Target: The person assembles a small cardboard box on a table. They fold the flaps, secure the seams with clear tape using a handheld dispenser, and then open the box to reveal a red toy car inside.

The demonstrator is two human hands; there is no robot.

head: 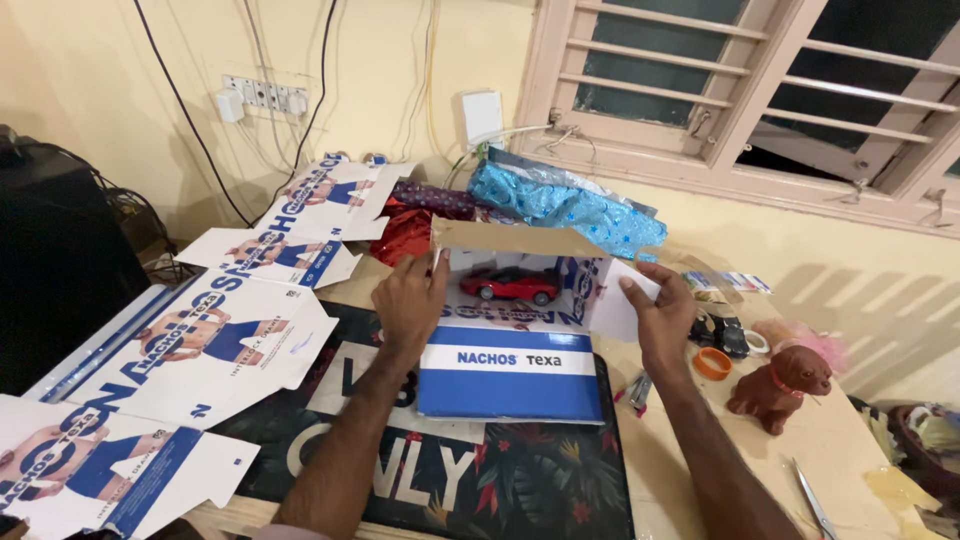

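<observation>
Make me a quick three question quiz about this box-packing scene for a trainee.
1. What sits inside the open cardboard box?
2. True or false: the left hand grips the scissors.
3. Which lies nearest the right hand? A) brown dog figurine B) orange tape roll C) blue wrapping paper

Key: 1. A red toy car. 2. False; it holds the box's left flap, and the scissors lie untouched at the table's edge. 3. B.
</observation>
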